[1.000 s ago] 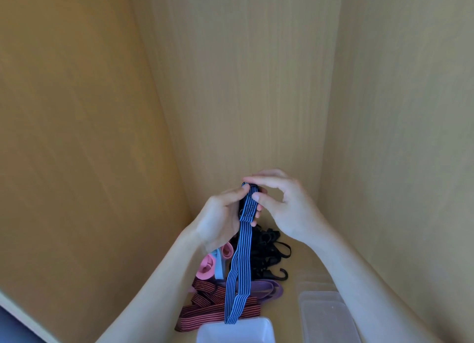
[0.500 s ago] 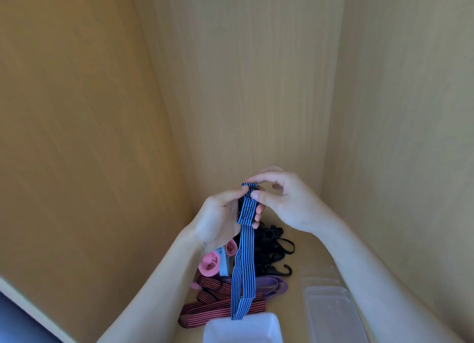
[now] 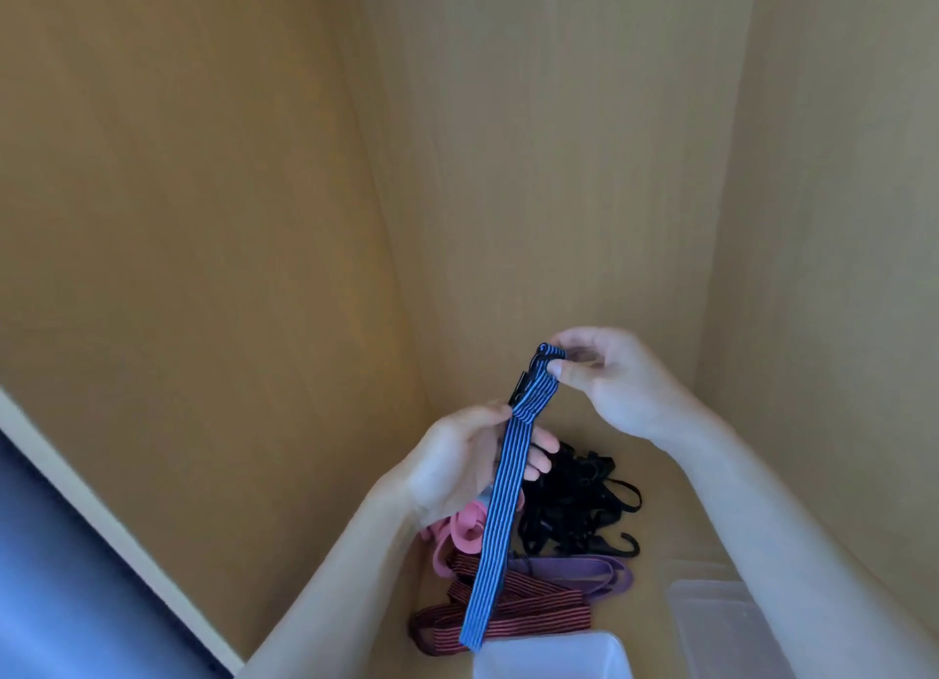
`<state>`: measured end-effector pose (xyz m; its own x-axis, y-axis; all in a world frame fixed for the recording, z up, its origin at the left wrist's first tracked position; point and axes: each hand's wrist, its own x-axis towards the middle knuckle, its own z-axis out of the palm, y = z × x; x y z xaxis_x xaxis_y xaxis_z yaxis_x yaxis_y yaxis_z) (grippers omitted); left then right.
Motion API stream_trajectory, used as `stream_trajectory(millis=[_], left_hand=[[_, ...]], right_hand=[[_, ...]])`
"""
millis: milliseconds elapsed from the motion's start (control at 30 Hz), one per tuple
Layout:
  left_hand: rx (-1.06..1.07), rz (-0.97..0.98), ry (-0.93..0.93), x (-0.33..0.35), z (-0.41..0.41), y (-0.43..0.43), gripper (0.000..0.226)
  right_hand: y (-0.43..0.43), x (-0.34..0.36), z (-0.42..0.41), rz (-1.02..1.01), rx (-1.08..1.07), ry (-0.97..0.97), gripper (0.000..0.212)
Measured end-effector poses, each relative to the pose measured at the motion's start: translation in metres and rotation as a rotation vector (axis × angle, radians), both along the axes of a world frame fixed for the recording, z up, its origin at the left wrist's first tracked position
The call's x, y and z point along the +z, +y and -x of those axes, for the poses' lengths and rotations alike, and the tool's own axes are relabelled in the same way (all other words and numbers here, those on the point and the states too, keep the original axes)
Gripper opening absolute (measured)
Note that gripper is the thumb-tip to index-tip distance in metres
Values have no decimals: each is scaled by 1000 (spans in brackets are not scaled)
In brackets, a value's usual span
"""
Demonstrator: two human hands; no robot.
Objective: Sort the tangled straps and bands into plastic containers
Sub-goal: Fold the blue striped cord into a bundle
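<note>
Right grip pinches the folded top of the blue strap beside its black hook. Left grip pinches it just below, seemingly to hold it straight and free of the tangled pile, its tail reaching the white container.

Blue striped strap held up between two hands

The right hand pinches its top loop, the left hand grips lower down; the tail hangs over a white container.
</note>
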<state>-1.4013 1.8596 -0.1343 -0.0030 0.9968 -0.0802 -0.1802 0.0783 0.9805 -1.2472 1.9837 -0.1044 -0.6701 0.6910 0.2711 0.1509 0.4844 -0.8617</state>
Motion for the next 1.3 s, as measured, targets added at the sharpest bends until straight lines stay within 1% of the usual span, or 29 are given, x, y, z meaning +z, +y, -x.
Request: stream_trajectory(millis=[100, 133, 233, 300, 367, 467, 567, 667, 800, 867, 1033, 1167, 1233, 1300], left_hand=[[49, -44, 47, 2, 7, -4, 31], [65, -58, 37, 3, 8, -4, 30], [75, -96, -67, 4, 11, -5, 38], [60, -133, -92, 2, 12, -6, 35], [77, -160, -37, -1, 11, -6, 30], [196, -219, 63, -8, 7, 2, 28], [345, -283, 79, -15, 5, 11, 15], [417, -320, 116, -22, 0, 18, 6], [530, -369, 225, -22, -11, 29, 9], [567, -374, 249, -21, -16, 32, 9], [653, -363, 281, -15, -19, 33, 11], [671, -315, 277, -13, -25, 32, 13], [693, -259, 243, -12, -26, 31, 11], [734, -210, 199, -12, -28, 32, 10]], right_hand=[[2, 7, 10, 35, 8, 19, 14], [1, 10, 13, 49, 5, 32, 13], [3, 19, 20, 70, 9, 62, 12], [2, 23, 23, 61, 23, 59, 13], [2, 24, 23, 59, 22, 52, 13], [4, 23, 21, 88, 4, 81, 12], [8, 23, 21, 132, 7, 112, 15], [12, 21, 19, 182, 29, 128, 15], [19, 14, 18, 298, 18, 240, 14], [21, 11, 19, 338, 9, 286, 14], [27, 9, 20, 397, 43, 310, 14], [31, 8, 16, 367, 23, 265, 16], [28, 4, 16, 293, 6, 223, 20], [19, -2, 19, 173, -12, 206, 22]])
